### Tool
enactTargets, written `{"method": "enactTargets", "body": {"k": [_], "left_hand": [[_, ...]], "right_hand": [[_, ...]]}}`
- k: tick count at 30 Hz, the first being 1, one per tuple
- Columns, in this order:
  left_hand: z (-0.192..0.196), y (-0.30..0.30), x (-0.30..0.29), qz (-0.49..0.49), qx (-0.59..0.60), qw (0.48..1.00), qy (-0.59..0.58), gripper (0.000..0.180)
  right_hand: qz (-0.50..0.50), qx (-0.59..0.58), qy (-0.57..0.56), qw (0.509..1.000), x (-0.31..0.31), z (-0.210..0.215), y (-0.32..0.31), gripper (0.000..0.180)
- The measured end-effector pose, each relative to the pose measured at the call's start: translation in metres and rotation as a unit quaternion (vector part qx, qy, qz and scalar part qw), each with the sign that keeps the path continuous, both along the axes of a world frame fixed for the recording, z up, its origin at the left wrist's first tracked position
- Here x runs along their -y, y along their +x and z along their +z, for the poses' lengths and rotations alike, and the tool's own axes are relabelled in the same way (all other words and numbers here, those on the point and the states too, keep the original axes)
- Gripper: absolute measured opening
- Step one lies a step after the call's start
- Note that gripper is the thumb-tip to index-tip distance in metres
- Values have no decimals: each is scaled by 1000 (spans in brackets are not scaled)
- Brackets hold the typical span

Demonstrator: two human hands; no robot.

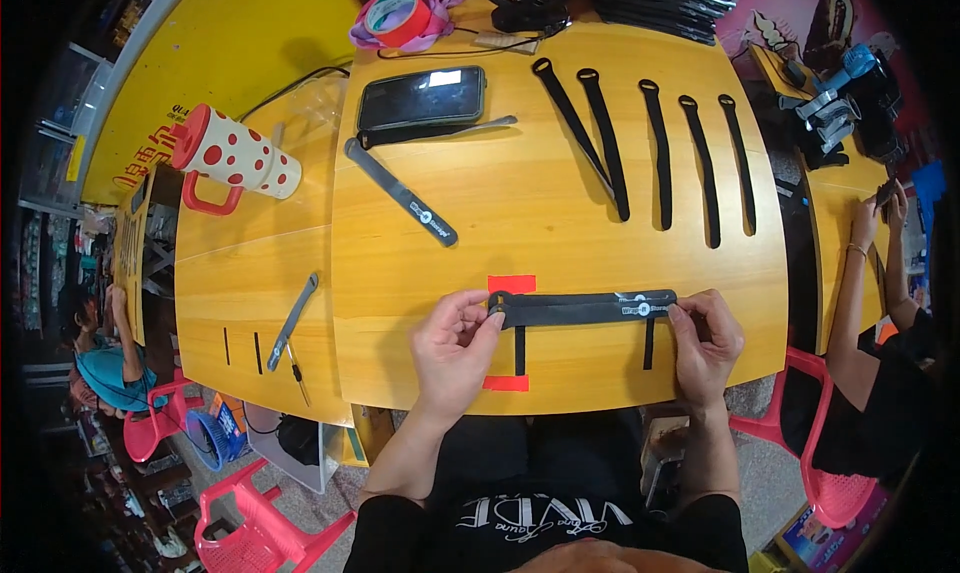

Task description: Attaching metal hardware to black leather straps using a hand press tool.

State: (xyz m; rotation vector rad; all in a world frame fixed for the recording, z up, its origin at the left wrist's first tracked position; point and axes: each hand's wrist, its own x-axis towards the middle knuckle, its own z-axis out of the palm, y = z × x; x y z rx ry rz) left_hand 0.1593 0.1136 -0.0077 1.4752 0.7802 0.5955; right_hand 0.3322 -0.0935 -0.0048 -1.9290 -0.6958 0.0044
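A black strap lies flat across the near edge of the wooden table. My left hand pinches its left, looped end beside a red tape mark. My right hand pinches its right end. A second red tape mark and two black lines on the table sit just below the strap, between my hands.
Several black straps lie in a row at the far right. A grey strap, a dark phone, a tape roll and a spotted mug lie further away. Another person's arm rests at the right.
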Motion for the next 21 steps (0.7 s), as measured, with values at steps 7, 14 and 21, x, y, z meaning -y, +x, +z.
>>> {"method": "enactTargets", "body": {"k": [7, 14, 21], "left_hand": [[-2, 4, 1, 7, 5, 1000, 1, 31], [-1, 4, 1, 2, -24, 999, 22, 31], [-1, 5, 2, 7, -25, 1000, 15, 30]], "right_hand": [[0, -6, -1, 1000, 0, 1, 0, 10], [-11, -6, -9, 1000, -1, 2, -1, 9], [-11, -7, -22, 1000, -1, 3, -1, 9]]}}
